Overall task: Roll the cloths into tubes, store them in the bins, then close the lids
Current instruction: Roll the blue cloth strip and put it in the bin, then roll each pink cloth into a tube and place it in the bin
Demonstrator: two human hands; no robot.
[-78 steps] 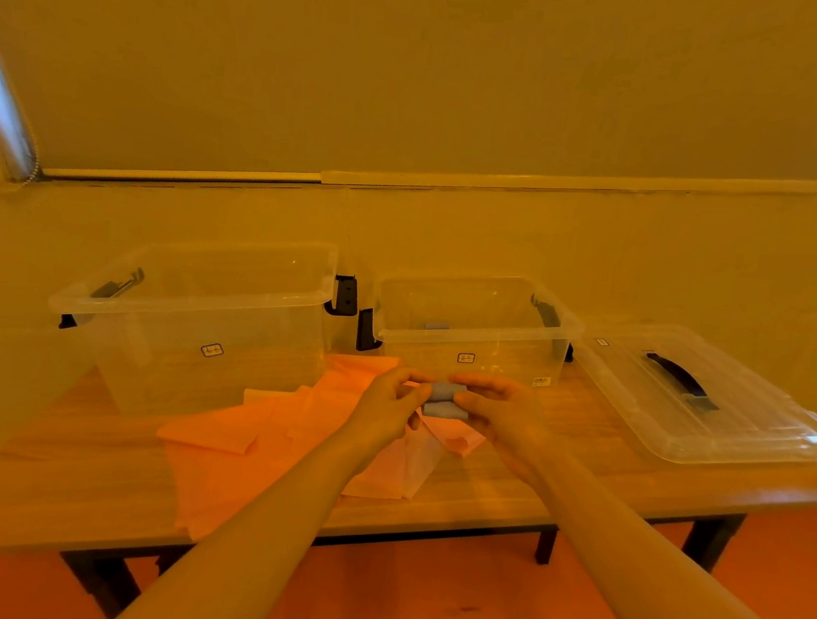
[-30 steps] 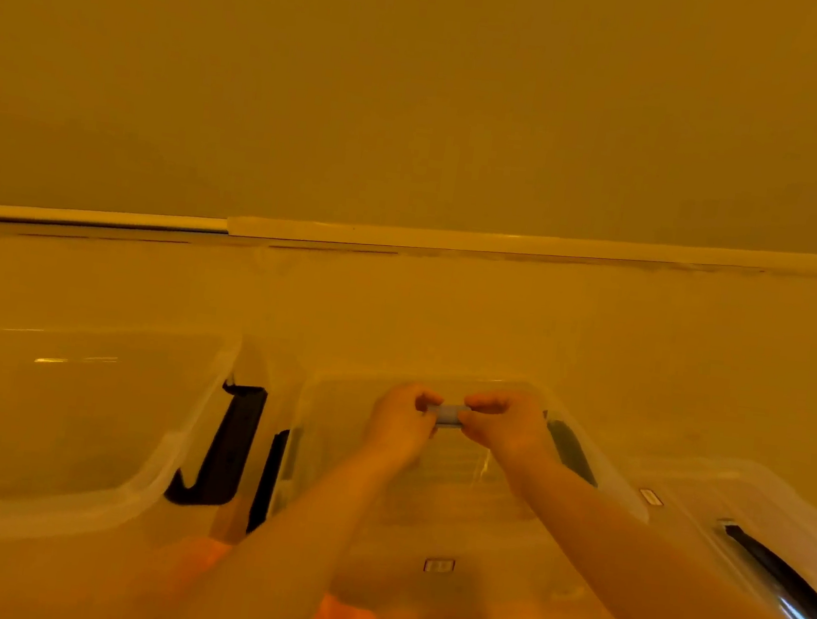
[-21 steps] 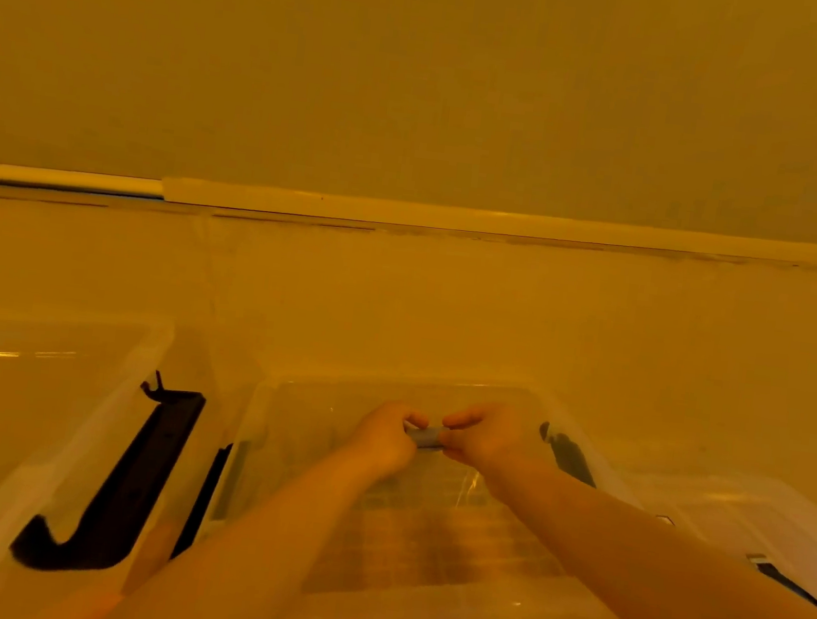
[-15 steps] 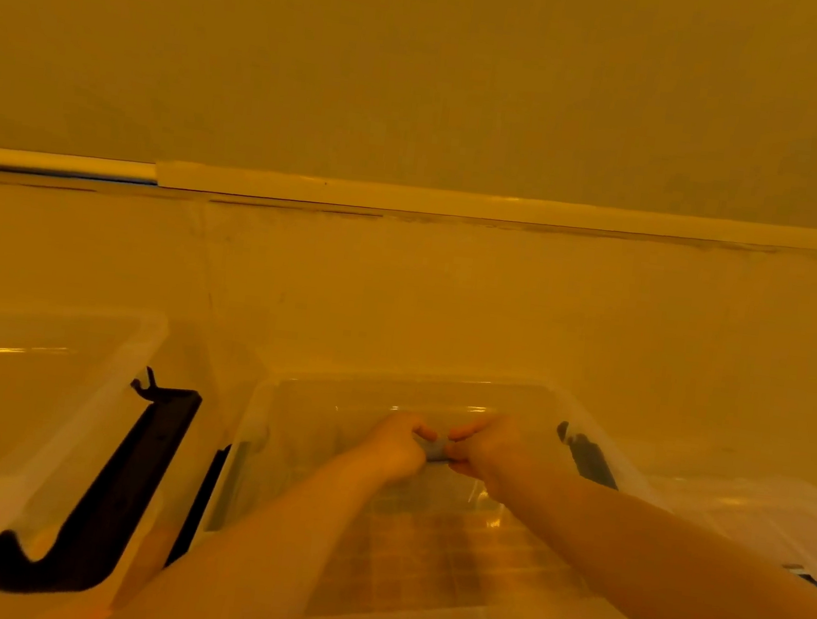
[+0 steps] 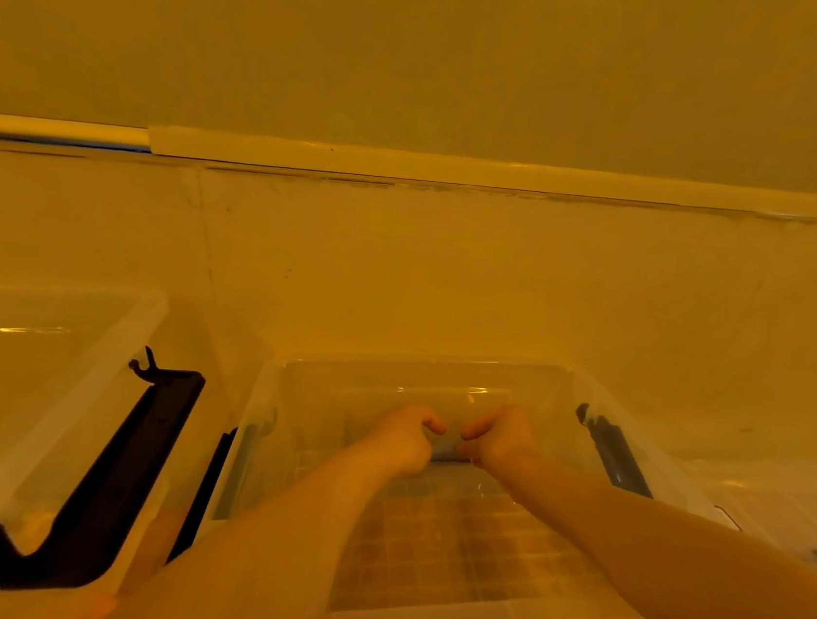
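Both my hands reach down inside the clear middle bin [image 5: 440, 369], near its far wall. My left hand [image 5: 404, 438] and my right hand [image 5: 498, 441] each grip one end of a small grey rolled cloth [image 5: 445, 451], of which only a short piece shows between the curled fingers. The roll sits low in the bin; whether it touches the floor I cannot tell. The bin has no lid on it.
A second clear bin [image 5: 98, 376] stands open at the left with a black latch [image 5: 118, 474] hanging at its side. Another black latch [image 5: 614, 455] is on the middle bin's right side. A clear lid [image 5: 782, 499] lies at the right. The wall is close behind.
My hands carried the grey roll from the table up over the middle bin and lowered it toward the bin's far wall. My view moved in close over the bins.
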